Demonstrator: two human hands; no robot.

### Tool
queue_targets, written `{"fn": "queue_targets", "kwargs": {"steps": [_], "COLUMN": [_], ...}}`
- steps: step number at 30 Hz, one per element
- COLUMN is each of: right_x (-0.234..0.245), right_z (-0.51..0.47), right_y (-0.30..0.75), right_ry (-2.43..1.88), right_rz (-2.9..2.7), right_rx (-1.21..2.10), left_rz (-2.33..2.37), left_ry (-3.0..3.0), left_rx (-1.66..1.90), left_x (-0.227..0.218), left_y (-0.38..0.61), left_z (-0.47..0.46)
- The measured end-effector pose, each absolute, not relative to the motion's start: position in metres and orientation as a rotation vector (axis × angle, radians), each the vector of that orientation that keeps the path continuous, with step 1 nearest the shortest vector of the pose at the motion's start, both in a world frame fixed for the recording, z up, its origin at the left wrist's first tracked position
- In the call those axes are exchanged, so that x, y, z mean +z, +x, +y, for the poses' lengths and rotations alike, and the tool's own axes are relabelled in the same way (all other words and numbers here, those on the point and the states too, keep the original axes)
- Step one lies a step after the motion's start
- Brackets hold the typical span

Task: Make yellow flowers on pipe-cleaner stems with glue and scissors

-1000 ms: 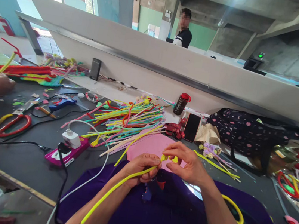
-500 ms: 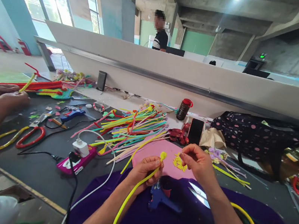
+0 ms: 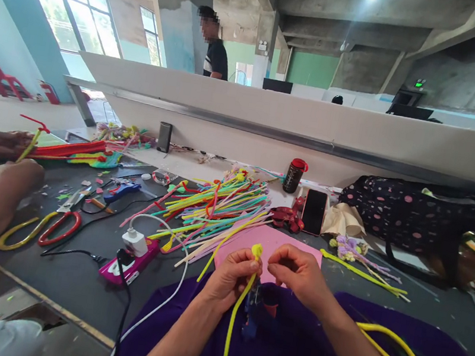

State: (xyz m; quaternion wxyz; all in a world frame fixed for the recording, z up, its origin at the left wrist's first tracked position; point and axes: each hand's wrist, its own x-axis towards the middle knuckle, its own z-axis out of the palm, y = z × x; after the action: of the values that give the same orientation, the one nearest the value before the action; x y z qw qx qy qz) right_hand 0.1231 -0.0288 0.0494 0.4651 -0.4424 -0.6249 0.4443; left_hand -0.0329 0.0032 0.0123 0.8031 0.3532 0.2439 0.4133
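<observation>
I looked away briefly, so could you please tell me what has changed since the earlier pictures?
In the last half second, the right hand moved left, nearer the left hand. The yellow stem hangs more steeply. The background person walked left. The left hand kept its hold.

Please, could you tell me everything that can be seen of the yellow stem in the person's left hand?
The yellow stem is bright, long and thin, and looks soft, perhaps fuzzy like a pipe cleaner. At its top sits a small, lumpy yellow head. The left hand pinches it just below this head; the rest runs down in a gentle curve to a free end, in front of the purple cloth. The right hand is close to the head, seemingly not touching it.
</observation>
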Motion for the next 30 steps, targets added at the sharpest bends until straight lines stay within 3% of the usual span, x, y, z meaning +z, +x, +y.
{"fn": "queue_targets", "kwargs": {"steps": [30], "right_x": [0.0435], "right_z": [-0.0259], "right_y": [0.1223], "right_ry": [-1.025], "right_rz": [-1.378], "right_rx": [1.123], "left_rz": [0.668], "left_ry": [0.831], "left_rx": [0.903], "left_x": [0.0178], "left_y": [-0.0329], "left_z": [0.0021]}}
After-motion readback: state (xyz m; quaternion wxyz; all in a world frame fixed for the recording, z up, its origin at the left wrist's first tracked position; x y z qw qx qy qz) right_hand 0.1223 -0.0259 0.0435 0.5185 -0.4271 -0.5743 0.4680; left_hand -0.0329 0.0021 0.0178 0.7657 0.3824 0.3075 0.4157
